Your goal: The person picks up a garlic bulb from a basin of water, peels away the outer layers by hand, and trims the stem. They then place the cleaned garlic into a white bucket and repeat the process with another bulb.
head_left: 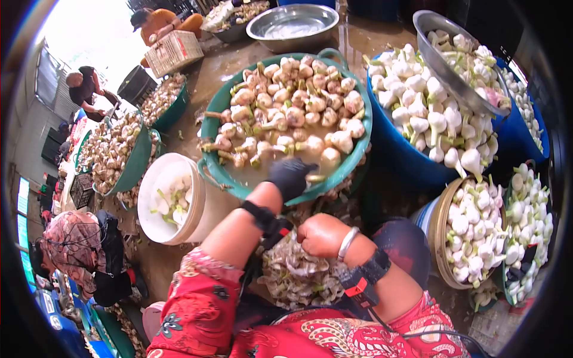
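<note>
My left hand [290,179], in a dark glove, reaches over the near edge of a green tub [209,128] of cloudy water. Its fingers are smeared by motion, with a pale garlic bulb [315,178] right at the fingertips. Unpeeled garlic bulbs [295,116] with short stems float and pile up across the tub. Nearer to me, my bare right hand [324,235], with a bangle at the wrist, is closed in a fist; what it holds, if anything, is hidden. Below it lies a heap of garlic skins [298,271].
A white bucket [197,203] with some garlic stands left of the tub. To the right are a blue barrel [382,128] of white garlic, a metal basin [424,36] tilted on it, and a full bucket [440,230]. Other people [158,27] sit farther off among filled tubs.
</note>
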Demonstrator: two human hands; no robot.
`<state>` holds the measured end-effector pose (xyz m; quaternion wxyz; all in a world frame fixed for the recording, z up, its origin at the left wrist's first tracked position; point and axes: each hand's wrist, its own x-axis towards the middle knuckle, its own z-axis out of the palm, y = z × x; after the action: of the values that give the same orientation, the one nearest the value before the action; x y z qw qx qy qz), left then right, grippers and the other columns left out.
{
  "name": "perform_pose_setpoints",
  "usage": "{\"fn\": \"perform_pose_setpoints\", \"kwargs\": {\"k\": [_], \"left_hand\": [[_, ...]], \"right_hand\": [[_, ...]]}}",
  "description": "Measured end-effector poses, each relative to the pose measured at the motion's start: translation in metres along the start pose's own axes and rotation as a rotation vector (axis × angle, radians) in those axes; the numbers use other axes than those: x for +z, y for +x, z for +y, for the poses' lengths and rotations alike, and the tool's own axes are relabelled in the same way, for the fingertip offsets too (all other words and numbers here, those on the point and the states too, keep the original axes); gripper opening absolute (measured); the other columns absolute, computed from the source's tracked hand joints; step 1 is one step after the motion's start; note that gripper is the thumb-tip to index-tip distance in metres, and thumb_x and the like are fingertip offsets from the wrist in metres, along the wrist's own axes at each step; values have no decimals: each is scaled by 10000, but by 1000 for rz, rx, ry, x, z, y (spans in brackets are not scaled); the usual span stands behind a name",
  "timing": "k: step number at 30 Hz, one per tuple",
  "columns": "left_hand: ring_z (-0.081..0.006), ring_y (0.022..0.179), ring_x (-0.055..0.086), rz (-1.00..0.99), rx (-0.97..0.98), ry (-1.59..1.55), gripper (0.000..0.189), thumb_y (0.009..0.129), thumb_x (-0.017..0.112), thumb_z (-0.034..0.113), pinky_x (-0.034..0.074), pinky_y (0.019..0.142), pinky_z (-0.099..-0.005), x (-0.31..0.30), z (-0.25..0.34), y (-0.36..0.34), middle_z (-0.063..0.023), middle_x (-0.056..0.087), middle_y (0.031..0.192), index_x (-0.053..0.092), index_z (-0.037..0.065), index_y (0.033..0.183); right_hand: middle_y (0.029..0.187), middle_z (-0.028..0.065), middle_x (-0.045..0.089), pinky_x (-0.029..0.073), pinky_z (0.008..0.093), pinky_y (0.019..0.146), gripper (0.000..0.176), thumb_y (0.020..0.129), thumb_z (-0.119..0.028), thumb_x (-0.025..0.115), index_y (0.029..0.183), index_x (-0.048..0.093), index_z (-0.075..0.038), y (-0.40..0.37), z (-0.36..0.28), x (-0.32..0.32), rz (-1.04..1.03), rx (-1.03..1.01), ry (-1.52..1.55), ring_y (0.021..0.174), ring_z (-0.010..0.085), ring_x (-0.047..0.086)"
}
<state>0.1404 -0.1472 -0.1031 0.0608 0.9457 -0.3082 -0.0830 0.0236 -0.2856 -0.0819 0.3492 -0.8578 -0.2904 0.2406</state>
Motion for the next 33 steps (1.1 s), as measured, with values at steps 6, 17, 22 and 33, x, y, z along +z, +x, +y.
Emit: {"fn": "perform_pose_setpoints", "kwargs": {"k": [6,17,22,33], "left_hand": [[-324,921,634,-169,-108,0,289,751,646,343,503,802,-438,9,-6,24,-143,666,927,691,178,984],[-147,828,605,366,-425,-1839,240,903,590,221,480,768,-291,-53,31,-140,-40,632,915,598,26,1043],[-136,839,625,382,-408,-1784,235,918,567,171,506,768,-284,-46,16,-150,-42,653,946,619,13,1085],[-188,856,651,402,-357,-1885,278,921,542,134,543,780,-327,-45,9,-160,-100,646,988,566,-42,1136]], "right_hand": [[836,212,637,494,463,749,247,740,-210,601,905,667,-38,-9,1,-20,314,89,6,823,382,618],[1167,62,588,477,288,897,710,729,69,699,1361,396,-50,25,-23,6,543,-170,845,1036,144,590],[1107,74,605,497,289,875,638,728,59,712,1302,448,-34,26,-36,7,498,-136,1008,1002,137,601],[1032,76,614,521,279,795,592,711,-23,769,1230,484,-15,34,-36,9,498,-69,1270,905,137,608]]}}
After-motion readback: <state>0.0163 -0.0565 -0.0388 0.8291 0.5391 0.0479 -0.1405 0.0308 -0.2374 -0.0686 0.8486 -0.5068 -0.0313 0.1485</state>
